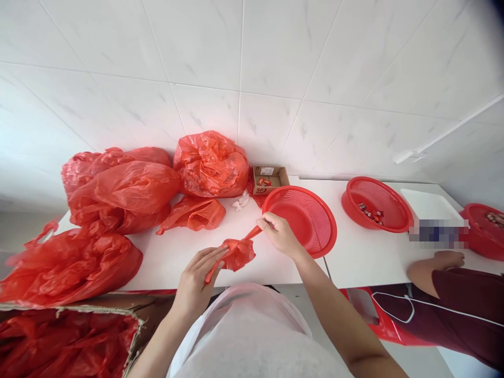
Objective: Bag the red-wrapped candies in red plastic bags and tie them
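Note:
Between my two hands, over the front of the white table, is a small red plastic bag. My left hand grips its lower left part, fingers laid over the plastic and thumb underneath. With thumb and fingers pinched, my right hand pulls a twisted end of the bag up to the right. What the bag contains, if anything, I cannot make out. Right behind my right hand stands a red mesh basket. A loose red bag lies beyond my left hand.
Stuffed red bags pile up at the left and along the wall. A small cardboard box holds red packets. Further right are another red basket with small pieces, a white tray and a co-worker's arm. An open carton sits lower left.

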`<action>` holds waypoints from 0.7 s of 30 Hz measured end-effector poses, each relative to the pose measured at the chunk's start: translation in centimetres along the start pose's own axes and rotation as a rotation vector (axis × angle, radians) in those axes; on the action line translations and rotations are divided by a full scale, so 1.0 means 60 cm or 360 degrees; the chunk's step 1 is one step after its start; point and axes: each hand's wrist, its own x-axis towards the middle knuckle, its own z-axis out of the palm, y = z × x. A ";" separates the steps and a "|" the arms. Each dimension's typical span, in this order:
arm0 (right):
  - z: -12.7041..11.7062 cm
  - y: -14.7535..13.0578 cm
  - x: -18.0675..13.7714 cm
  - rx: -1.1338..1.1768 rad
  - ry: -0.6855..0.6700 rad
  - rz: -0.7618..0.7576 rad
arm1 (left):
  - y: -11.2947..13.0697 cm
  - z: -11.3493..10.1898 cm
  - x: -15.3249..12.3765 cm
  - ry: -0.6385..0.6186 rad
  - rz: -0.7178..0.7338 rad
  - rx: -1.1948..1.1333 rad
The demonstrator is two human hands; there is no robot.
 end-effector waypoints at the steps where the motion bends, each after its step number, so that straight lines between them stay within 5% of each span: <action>1: -0.004 0.018 0.011 -0.0083 0.0002 0.0023 | -0.005 -0.003 -0.008 -0.0054 -0.0026 -0.0008; 6: 0.000 0.106 0.054 -0.0319 0.0013 0.0204 | -0.004 -0.010 -0.033 -0.0342 -0.0142 -0.0158; 12: 0.047 0.147 0.072 -0.0382 0.0051 0.0286 | 0.035 -0.006 -0.010 -0.0513 -0.0247 -0.0576; 17: 0.067 0.132 0.070 -0.0350 0.0168 0.0340 | 0.059 -0.001 0.003 -0.0540 -0.0259 -0.0890; 21: 0.061 0.075 0.058 0.0084 0.0023 0.0223 | 0.063 -0.002 0.017 -0.0288 -0.0318 -0.1180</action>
